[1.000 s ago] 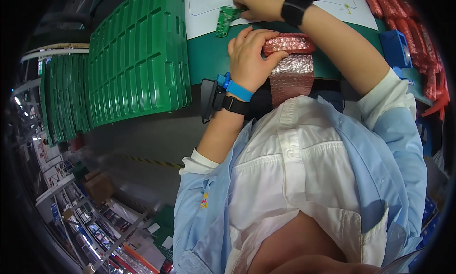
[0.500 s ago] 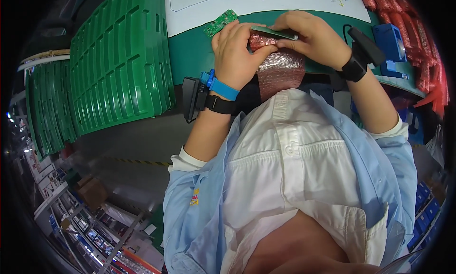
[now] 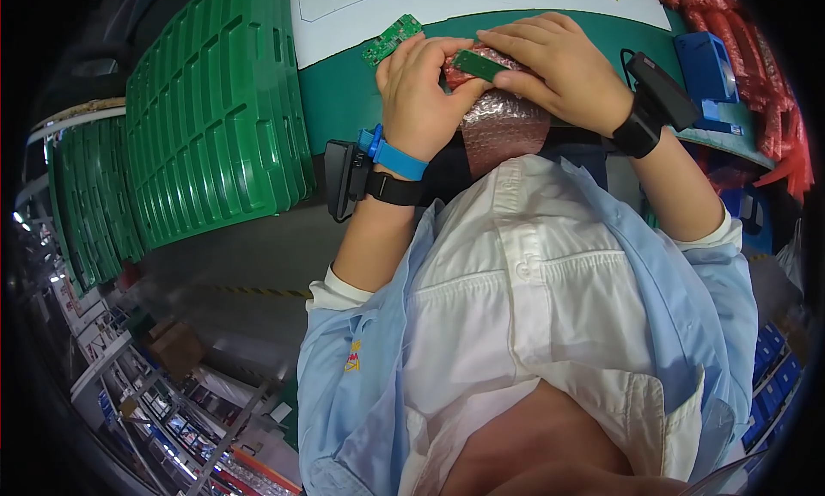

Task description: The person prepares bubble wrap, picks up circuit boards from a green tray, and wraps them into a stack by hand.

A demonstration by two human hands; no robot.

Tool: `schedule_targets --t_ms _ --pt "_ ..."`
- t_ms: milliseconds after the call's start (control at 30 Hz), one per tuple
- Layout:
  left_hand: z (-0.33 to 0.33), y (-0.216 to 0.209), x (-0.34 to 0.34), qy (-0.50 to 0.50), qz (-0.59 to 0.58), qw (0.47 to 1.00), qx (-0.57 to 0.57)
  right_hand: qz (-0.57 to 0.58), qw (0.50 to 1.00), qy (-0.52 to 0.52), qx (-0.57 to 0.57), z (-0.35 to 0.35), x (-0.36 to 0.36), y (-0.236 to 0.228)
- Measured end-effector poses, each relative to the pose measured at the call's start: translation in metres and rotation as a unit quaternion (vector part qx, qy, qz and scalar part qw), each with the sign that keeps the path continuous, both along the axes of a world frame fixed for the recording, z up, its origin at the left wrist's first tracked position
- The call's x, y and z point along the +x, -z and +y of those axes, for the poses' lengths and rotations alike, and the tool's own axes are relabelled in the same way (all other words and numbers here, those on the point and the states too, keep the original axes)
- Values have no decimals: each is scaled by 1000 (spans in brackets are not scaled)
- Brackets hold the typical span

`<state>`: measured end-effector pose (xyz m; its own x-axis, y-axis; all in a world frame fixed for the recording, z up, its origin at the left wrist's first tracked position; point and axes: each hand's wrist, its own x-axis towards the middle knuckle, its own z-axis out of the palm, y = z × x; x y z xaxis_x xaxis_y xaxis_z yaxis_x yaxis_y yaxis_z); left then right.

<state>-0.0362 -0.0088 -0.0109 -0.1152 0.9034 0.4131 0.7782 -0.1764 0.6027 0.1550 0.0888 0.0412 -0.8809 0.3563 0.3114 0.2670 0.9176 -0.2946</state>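
A small green circuit board (image 3: 479, 65) lies flat against pink bubble wrap (image 3: 507, 135), which hangs over the table's near edge toward my shirt. My right hand (image 3: 567, 75) is closed on the board's right end, its thumb on the near side and the other fingers reaching over the wrap. From the left, my left hand (image 3: 423, 92) pinches the bubble wrap beside the board, thumb at the near edge. Another green circuit board (image 3: 393, 39), covered with small components, rests on the table by the left fingertips. My fingers partly hide the wrap's far part.
A green mat (image 3: 339, 101) covers the table, with a large white sheet (image 3: 361, 15) at its far side. Green plastic crates (image 3: 219, 118) stand at the left. To the right are a blue holder (image 3: 706, 70) and a pile of red bubble-wrap pieces (image 3: 756, 75).
The held circuit board has tipped from nearly edge-on to lying face-up on the bubble wrap. My right fingers have stretched over the wrap's far side.
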Motion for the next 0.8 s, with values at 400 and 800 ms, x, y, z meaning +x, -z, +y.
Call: schedule_targets --t_ms 400,800 --pt "-2 -1 -2 -7 39 999 3 61 990 23 -127 9 -9 -3" --pt "-3 -2 2 -14 46 999 27 128 981 1 -144 5 -10 11"
